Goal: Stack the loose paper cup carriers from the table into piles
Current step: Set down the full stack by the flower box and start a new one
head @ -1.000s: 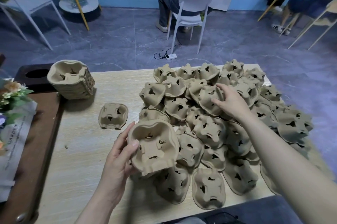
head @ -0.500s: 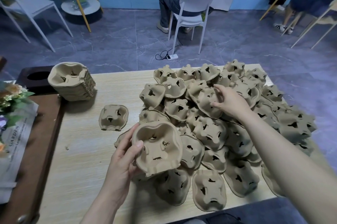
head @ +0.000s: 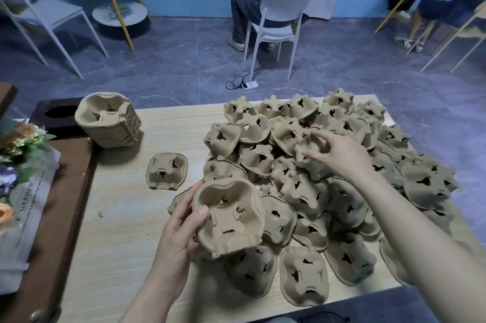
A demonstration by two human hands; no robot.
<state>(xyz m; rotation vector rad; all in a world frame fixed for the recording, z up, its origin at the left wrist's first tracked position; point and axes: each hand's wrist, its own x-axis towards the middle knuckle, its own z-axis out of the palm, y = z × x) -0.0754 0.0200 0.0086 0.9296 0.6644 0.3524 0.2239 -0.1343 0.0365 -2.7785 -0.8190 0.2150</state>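
A large heap of loose brown pulp cup carriers [head: 328, 170] covers the right half of the wooden table [head: 123, 220]. My left hand [head: 181, 233] grips a small stack of carriers [head: 228, 217], hollow side up, above the table's front. My right hand [head: 339, 151] reaches over the heap and pinches one carrier [head: 310, 157] from its top. A tall finished pile of carriers [head: 107, 118] stands at the table's back left. One single carrier [head: 167, 171] lies alone between that pile and the heap.
A dark wooden side table [head: 50, 217] with a flower bouquet [head: 18, 154] in printed paper adjoins the left edge. Beyond the table a person sits on a white chair [head: 276, 25]; other chairs and a power strip [head: 249, 85] stand on the grey floor.
My right hand has shifted slightly toward me and lifted a carrier off the heap's top. My left hand holds its stack almost unmoved.
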